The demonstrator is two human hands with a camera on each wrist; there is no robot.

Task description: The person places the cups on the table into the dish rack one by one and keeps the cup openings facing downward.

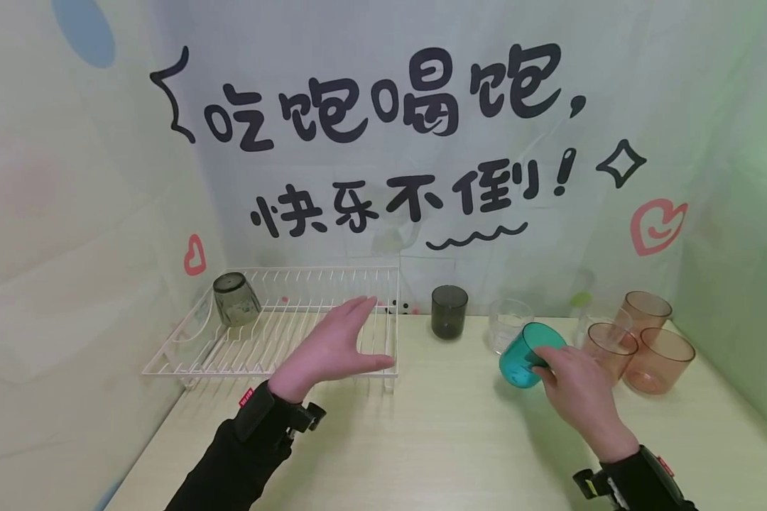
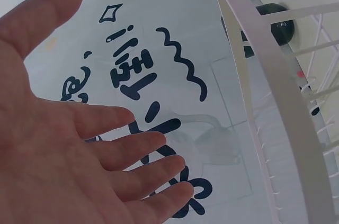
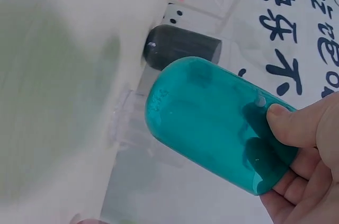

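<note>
My right hand [image 1: 578,394] grips a teal see-through cup [image 1: 519,360] near its rim, with the thumb on one side and the fingers on the other. The cup is tilted and raised over the table, its shadow falling below it. In the right wrist view the cup's rounded base [image 3: 159,110] points away from the palm. My left hand [image 1: 332,344] hovers at the right part of a white wire rack [image 1: 214,373], fingers straight and thumb spread, holding nothing. A smoky grey cup [image 1: 238,305] leans upside down at the rack's left end.
A dark grey cup [image 1: 449,316] stands right of the rack by the back wall, with a clear cup [image 1: 506,319] beside it. Several orange see-through cups [image 1: 660,362] crowd together at the right, behind my right hand. Printed cloth walls enclose the table [image 1: 422,440] on three sides.
</note>
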